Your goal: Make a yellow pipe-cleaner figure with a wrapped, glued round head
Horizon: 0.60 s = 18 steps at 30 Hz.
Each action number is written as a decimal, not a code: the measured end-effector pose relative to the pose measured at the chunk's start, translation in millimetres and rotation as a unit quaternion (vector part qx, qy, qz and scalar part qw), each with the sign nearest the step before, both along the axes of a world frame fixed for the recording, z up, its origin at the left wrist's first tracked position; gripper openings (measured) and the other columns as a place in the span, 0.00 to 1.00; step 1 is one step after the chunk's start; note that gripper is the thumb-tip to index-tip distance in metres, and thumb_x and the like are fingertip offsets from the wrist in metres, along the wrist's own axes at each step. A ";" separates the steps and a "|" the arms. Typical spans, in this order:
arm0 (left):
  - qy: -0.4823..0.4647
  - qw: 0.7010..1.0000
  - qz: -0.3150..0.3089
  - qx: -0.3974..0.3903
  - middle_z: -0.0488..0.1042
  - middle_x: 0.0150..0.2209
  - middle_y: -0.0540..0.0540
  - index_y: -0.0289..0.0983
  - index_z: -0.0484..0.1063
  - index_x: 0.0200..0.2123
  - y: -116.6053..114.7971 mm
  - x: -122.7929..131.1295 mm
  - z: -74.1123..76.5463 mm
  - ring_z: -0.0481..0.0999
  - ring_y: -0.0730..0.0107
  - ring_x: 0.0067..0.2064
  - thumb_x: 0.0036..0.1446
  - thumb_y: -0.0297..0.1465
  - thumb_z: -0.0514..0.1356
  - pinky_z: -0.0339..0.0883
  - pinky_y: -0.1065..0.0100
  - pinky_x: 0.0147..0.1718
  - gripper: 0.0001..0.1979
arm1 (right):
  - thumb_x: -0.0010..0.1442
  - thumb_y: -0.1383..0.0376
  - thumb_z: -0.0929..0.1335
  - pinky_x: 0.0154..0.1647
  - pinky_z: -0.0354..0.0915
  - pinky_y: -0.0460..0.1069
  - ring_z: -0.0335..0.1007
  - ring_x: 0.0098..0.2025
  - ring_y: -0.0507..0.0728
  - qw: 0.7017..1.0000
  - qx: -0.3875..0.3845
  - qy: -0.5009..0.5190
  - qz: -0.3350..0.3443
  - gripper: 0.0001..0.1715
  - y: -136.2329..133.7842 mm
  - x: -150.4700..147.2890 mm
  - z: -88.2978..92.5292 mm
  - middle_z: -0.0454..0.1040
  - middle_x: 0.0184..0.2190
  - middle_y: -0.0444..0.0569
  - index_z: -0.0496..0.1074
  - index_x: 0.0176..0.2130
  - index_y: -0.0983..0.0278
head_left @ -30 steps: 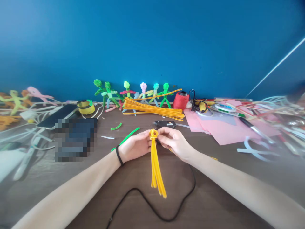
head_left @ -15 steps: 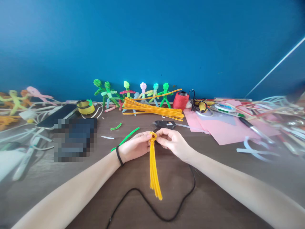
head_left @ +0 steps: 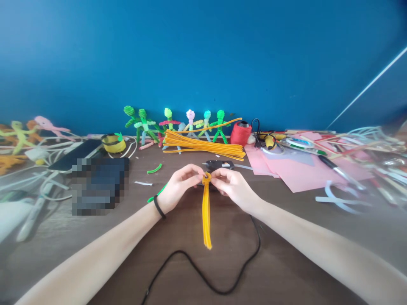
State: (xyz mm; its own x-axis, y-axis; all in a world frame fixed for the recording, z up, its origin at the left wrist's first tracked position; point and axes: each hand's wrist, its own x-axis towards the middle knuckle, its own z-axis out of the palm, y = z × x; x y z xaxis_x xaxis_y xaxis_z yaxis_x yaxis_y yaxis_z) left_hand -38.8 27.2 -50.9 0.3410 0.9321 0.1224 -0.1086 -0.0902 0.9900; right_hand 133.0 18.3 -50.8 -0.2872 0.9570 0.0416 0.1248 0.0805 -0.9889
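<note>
Pink paper (head_left: 302, 173) on brown table (head_left: 178, 228)

Left grip (head_left: 181, 185) and right grip (head_left: 234, 187) pinch, nearly meeting.

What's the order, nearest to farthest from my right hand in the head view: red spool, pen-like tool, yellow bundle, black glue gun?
From the right hand:
1. Yellow bundle, held in front of it.
2. Black glue gun, just beyond the hand.
3. Red spool, farther back.
4. Pen-like tool, well off to the right.
</note>
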 end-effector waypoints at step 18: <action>0.155 0.988 -0.016 0.011 0.70 0.24 0.50 0.33 0.68 0.26 -0.1 1.7 5.5 0.71 0.72 0.28 0.47 0.32 0.60 0.66 0.71 0.29 0.07 | 0.53 0.65 0.64 0.20 0.55 0.44 0.56 0.19 0.46 0.998 0.025 -0.050 0.035 0.06 -1.1 2.0 -0.9 0.64 0.21 0.42 0.66 0.31 0.66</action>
State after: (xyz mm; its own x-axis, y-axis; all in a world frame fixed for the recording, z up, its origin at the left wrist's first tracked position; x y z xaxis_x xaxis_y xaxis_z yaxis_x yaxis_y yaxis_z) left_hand -37.1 27.1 -45.4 0.3950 0.9183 0.0280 0.1963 -0.1142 0.9739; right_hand 134.9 17.2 -51.7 -0.3584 0.9318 0.0570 0.2151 0.1418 -0.9662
